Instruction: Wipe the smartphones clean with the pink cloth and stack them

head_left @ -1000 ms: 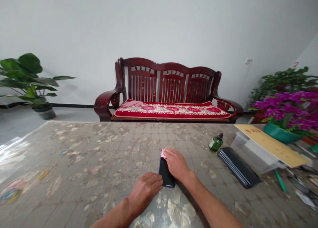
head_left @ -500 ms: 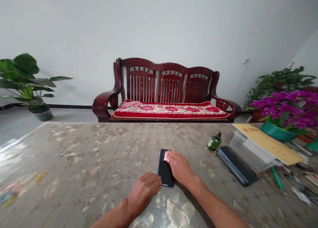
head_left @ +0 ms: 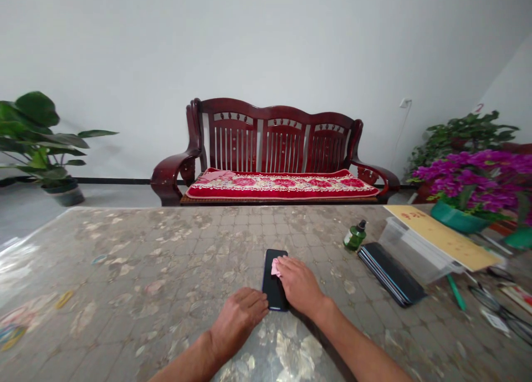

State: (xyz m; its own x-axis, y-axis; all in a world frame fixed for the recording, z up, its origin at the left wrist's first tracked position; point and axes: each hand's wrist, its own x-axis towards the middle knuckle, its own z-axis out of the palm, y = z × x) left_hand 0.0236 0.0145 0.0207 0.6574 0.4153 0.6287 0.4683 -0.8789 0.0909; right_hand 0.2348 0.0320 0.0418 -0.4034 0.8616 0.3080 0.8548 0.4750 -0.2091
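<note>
A black smartphone [head_left: 273,294] lies flat on the patterned table cover, its screen facing up. My right hand [head_left: 300,285] rests over its right side, closed on a small pink cloth [head_left: 275,268] that is pressed to the screen; most of the cloth is hidden beneath the fingers. At the phone's lower left edge, my left hand [head_left: 240,314] has its fingers bent together, with the fingertips against the side of the phone.
To the right stand a green pump bottle [head_left: 354,236], a stack of dark flat cases [head_left: 393,276] and a clear plastic box [head_left: 409,257] under a yellow board [head_left: 440,238]. Beyond are purple flowers [head_left: 477,177]. Rubber bands [head_left: 64,299] lie at left. A wooden bench [head_left: 282,143] stands behind the table.
My right hand and the pink cloth have slid slightly down the screen toward me. The left hand stays at the phone's edge. The whole view has shifted a little.
</note>
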